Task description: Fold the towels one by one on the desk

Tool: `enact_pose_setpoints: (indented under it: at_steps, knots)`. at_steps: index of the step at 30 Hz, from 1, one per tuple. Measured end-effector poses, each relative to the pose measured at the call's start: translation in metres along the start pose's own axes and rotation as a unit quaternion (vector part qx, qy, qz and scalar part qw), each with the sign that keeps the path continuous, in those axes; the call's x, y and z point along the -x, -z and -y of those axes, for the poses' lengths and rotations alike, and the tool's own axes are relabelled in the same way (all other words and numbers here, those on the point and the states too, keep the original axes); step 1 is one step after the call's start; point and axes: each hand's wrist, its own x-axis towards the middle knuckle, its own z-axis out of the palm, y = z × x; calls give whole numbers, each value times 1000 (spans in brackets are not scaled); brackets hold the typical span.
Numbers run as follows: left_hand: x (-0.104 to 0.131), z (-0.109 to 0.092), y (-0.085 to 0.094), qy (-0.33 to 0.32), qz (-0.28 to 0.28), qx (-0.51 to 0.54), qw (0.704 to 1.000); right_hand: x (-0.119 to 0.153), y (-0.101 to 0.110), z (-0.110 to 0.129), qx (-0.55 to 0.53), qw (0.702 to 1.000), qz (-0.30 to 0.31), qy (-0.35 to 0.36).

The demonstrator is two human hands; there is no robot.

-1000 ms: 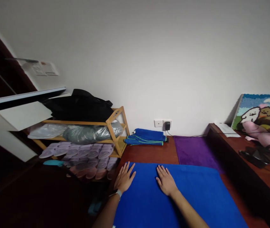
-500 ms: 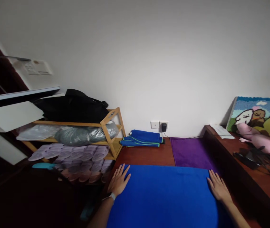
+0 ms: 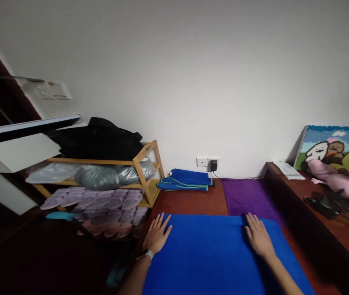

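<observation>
A blue cloth [image 3: 205,254] is spread over the reddish-brown wooden surface in front of me. My left hand [image 3: 157,234] lies flat with fingers spread at the cloth's far left corner, a band round its wrist. Over the right part of the cloth is my right hand [image 3: 259,235], fingers stretched out, near the far edge; whether it presses on the cloth or hovers just above, I cannot tell. Beyond the cloth, toward the wall, a purple cloth [image 3: 248,194] lies flat. Left of that sits a folded blue cloth with green edging [image 3: 186,180].
On the left, a wooden rack [image 3: 145,172] holds a black bag [image 3: 97,139], plastic-wrapped bundles and several slippers [image 3: 109,198]. A black plug [image 3: 213,165] sits in the wall socket. The raised right ledge carries a pink plush toy [image 3: 337,180], dark cables and a dog picture [image 3: 331,143].
My right hand has moved left from the cloth's far right corner, inward over the cloth. My left hand stays at the left corner. The view has shifted slightly.
</observation>
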Motion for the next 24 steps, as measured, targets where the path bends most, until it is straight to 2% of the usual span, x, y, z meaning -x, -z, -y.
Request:
enact_pose_setpoints:
  at_steps: [4, 6, 8, 9, 11, 13, 15, 18, 21, 23, 24]
  knots:
    - [1, -3, 3, 2, 1, 5, 1000, 1, -8, 139, -94, 984, 44, 145]
    - [2, -3, 4, 7, 1, 6, 1000, 4, -20, 194, -126, 969, 62, 203]
    - [3, -4, 4, 10, 2, 7, 1000, 7, -32, 227, -143, 958, 81, 237]
    - [3, -4, 5, 11, 3, 7, 1000, 7, -36, 235, -146, 955, 88, 241]
    - [3, -4, 6, 10, 6, 7, 1000, 5, -39, 233, -141, 959, 98, 226]
    - [3, -4, 6, 8, 9, 6, 1000, 2, -37, 207, -125, 970, 98, 184]
    - [3, -3, 6, 8, 9, 4, 1000, -1, -33, 159, -108, 981, 84, 135]
    - [2, -2, 4, 7, 7, 3, 1000, -2, -29, 58, -94, 993, 33, 69]
    - [1, -1, 0, 4, 0, 5, 1000, 4, -29, -46, -112, 992, -34, -38]
    - [0, 0, -2, 4, -2, 3, 1000, 9, -29, -98, -141, 984, -72, -83]
    - [0, 0, -2, 6, 0, 1, 1000, 12, -28, -116, -154, 980, -79, -100]
